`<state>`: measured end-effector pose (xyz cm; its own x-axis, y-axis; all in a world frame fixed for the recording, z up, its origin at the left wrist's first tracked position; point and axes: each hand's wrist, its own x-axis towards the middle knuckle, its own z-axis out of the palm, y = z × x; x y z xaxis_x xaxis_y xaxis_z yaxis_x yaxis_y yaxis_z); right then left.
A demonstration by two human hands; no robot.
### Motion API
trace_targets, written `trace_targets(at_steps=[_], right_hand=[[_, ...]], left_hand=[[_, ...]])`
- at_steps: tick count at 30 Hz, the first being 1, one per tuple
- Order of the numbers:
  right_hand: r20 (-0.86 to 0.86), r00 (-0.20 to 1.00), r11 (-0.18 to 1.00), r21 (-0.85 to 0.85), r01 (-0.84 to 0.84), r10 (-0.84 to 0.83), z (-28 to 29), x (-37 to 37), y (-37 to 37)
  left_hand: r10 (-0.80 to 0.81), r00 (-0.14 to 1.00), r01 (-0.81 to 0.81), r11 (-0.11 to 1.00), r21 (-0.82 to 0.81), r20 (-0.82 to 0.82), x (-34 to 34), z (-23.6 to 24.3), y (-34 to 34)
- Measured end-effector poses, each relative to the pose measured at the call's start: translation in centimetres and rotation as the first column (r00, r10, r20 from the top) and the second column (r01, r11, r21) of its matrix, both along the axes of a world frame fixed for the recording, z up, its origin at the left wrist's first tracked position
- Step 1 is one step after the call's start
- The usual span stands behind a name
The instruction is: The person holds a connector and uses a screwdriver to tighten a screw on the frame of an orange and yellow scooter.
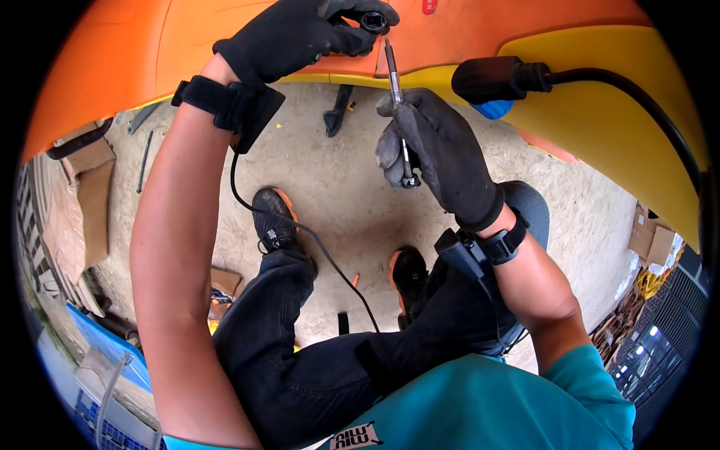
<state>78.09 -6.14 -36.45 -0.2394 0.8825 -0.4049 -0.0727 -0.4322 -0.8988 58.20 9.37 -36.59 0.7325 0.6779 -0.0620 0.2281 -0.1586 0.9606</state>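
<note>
Both our gloved hands worked at the orange-and-yellow hull. Our left hand pinched a small black round fitting against it; our right hand was closed around a slim metal tool, probably a screwdriver, tip at that fitting. A black plug with cable hung just beside, above the dirt floor.

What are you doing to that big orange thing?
A person in black gloves is seated on the ground, working on the edge of an orange and yellow plastic hull. The left hand pinches a small black round fitting against the hull. The right hand holds a slim metal tool, likely a screwdriver, with its tip pointing up at that fitting. A black plug with cable hangs beside them.
</note>
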Motion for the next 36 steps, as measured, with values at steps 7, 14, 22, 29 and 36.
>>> trace_targets(at_steps=[7,14,22,29,36], right_hand=[[0.0,1.0,1.0,0.0,-0.016,0.016,-0.2,-0.6,0.4],[0.014,1.0,1.0,-0.017,0.004,-0.004,-0.5,-0.8,0.5],[-0.032,0.996,0.995,-0.05,0.086,-0.087,-0.2,-1.2,0.4],[-0.102,0.992,0.997,-0.032,0.067,-0.07,-0.6,-1.3,0.5],[-0.119,0.993,0.999,-0.041,0.015,-0.019,-0.4,-1.5,0.7]], left_hand=[[0.043,0.999,-0.042,0.998,-0.044,0.023,0.1,-1.1,-0.6],[0.049,0.998,-0.048,0.998,-0.032,0.038,0.5,-1.6,-0.6],[0.041,0.998,-0.038,0.997,-0.063,0.046,0.7,-1.5,-0.6],[0.03,0.992,-0.06,0.965,0.254,0.121,0.7,-3.7,-0.6],[0.19,0.982,-0.177,0.949,0.259,-0.024,0.9,-3.3,-1.6]])
